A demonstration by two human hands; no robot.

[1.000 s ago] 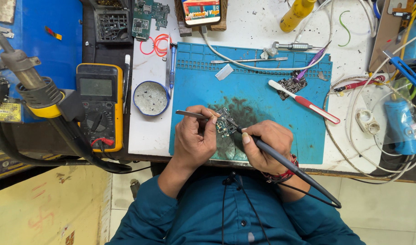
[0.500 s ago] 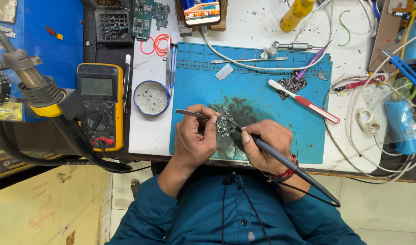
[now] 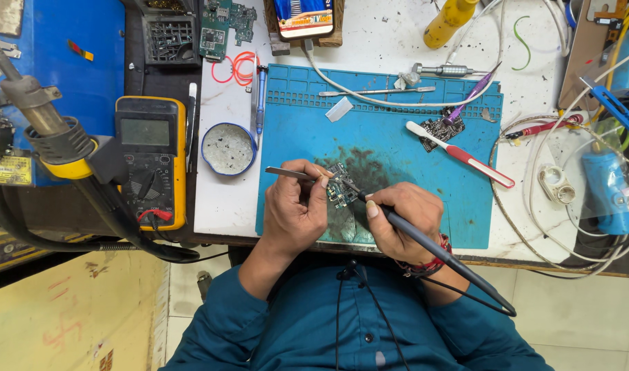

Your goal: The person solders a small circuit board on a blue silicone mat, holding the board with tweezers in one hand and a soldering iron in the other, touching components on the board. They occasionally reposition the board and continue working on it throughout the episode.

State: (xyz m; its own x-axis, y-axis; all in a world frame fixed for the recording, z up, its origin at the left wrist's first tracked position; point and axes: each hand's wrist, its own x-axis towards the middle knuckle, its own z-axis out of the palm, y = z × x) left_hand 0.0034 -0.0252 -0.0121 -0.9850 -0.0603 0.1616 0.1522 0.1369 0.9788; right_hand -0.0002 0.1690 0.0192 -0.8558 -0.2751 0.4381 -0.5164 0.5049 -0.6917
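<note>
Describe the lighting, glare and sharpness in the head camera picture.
Head view: even, bright overhead light, soft shadows under the left hand and right hand; mild glare on the white bench; small circuit board reasonably sharp, its fine detail too small to read; slight wide-angle bending at the edges.

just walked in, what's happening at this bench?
A person in a teal shirt is working on a small circuit board that lies on a blue work mat. The left hand holds metal tweezers at the board. The right hand grips a dark soldering iron like a pen, with its tip at the board. A yellow multimeter and a round tin sit to the left of the mat; a second small board and a red-and-white brush lie farther back on it.
</note>
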